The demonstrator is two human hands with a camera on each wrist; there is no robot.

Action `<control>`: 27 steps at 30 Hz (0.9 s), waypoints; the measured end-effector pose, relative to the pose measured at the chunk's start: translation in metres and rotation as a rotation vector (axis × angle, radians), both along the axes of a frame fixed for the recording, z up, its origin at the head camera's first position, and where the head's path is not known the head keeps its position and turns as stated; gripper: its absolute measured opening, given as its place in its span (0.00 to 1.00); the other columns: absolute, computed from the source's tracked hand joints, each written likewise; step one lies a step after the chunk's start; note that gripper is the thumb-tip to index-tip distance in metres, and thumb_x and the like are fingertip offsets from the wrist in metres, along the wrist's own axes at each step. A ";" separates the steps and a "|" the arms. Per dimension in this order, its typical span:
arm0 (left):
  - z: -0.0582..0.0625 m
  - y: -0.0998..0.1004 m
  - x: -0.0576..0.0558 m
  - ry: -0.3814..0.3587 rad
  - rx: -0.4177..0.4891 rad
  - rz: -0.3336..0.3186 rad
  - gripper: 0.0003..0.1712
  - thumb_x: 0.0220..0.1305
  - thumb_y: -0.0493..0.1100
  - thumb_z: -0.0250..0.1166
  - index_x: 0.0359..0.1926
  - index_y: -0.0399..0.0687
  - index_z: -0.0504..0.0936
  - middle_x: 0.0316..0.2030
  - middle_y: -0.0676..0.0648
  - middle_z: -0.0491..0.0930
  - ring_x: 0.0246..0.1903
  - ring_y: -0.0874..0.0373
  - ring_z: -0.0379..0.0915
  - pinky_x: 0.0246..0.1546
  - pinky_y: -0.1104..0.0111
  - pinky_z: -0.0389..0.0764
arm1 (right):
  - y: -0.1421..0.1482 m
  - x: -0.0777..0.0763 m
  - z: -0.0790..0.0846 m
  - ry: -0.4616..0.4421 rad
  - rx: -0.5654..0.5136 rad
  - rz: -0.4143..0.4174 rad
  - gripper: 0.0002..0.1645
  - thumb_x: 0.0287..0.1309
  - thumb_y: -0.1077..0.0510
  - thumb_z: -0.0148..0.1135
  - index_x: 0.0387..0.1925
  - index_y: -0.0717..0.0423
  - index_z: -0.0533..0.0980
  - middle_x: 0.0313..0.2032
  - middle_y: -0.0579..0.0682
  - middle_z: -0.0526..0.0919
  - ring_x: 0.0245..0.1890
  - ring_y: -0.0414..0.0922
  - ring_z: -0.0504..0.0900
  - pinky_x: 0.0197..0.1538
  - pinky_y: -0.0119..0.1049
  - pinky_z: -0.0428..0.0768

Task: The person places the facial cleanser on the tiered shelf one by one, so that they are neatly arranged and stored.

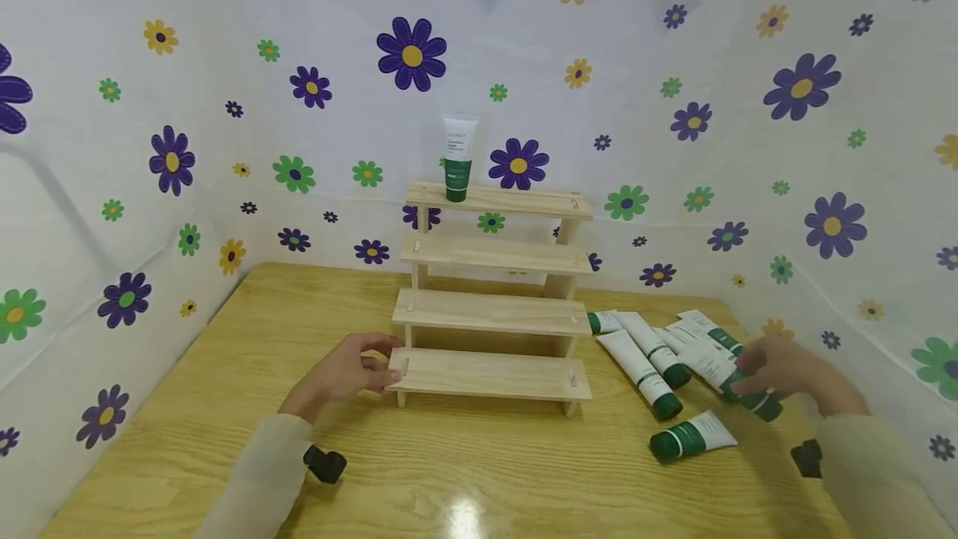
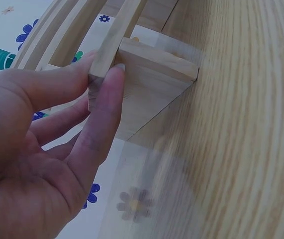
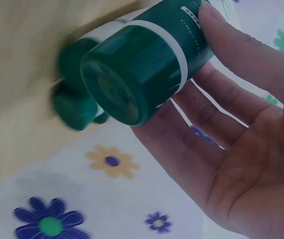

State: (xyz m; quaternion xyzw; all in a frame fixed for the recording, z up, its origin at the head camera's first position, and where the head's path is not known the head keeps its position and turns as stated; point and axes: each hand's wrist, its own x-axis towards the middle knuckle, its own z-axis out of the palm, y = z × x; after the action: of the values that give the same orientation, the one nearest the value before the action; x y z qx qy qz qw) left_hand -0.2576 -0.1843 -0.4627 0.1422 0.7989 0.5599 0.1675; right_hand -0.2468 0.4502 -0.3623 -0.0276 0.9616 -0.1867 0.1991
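Observation:
A wooden stepped display shelf [image 1: 490, 373] with several tiers stands mid-table. My left hand [image 1: 340, 377] pinches the left end of its lowest board [image 2: 113, 47] between thumb and fingers. On the top tier, toward the left, a white and green squeeze tube [image 1: 457, 160] stands upright on its green cap. At the right, my right hand [image 1: 786, 373] holds another squeeze tube [image 3: 154, 57], thumb on one side and fingers on the other. Its green cap points toward the wrist camera; its far end is out of that view.
Several similar tubes [image 1: 636, 368] lie in a loose pile right of the shelf, some overlapping. One tube [image 1: 692, 437] lies apart, nearer the front. Flower-printed white cloth [image 1: 337, 123] walls the wooden table [image 1: 449, 472] at the back and sides.

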 end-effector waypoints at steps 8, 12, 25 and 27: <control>-0.003 0.001 0.000 0.001 -0.002 -0.006 0.31 0.67 0.36 0.70 0.68 0.35 0.72 0.56 0.33 0.76 0.42 0.54 0.84 0.42 0.60 0.91 | -0.025 -0.007 0.026 0.115 -0.049 0.058 0.31 0.59 0.55 0.74 0.52 0.78 0.76 0.47 0.72 0.83 0.43 0.55 0.86 0.43 0.49 0.89; -0.003 0.000 -0.001 0.003 0.010 -0.007 0.31 0.67 0.36 0.70 0.68 0.35 0.72 0.56 0.32 0.75 0.42 0.53 0.84 0.42 0.60 0.91 | -0.039 -0.013 0.034 0.183 -0.061 0.075 0.33 0.61 0.53 0.73 0.54 0.78 0.75 0.48 0.72 0.83 0.42 0.53 0.86 0.43 0.48 0.90; 0.000 -0.001 0.000 0.018 0.013 -0.015 0.32 0.67 0.37 0.71 0.68 0.34 0.71 0.57 0.32 0.75 0.42 0.53 0.84 0.43 0.59 0.91 | -0.101 -0.030 0.062 0.327 -0.121 -0.004 0.38 0.64 0.44 0.71 0.61 0.71 0.73 0.56 0.70 0.80 0.53 0.62 0.83 0.52 0.52 0.88; -0.001 -0.002 0.001 0.022 0.016 -0.021 0.32 0.67 0.37 0.71 0.68 0.33 0.71 0.57 0.31 0.74 0.42 0.53 0.84 0.43 0.59 0.91 | -0.110 -0.033 0.065 0.344 -0.135 -0.019 0.38 0.64 0.45 0.71 0.61 0.70 0.74 0.57 0.70 0.80 0.54 0.63 0.83 0.52 0.50 0.88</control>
State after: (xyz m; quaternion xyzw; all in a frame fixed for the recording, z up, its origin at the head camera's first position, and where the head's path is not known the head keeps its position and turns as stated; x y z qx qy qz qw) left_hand -0.2570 -0.1859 -0.4637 0.1583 0.7945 0.5630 0.1634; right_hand -0.2794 0.3403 -0.2969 -0.0634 0.9670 -0.2452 0.0276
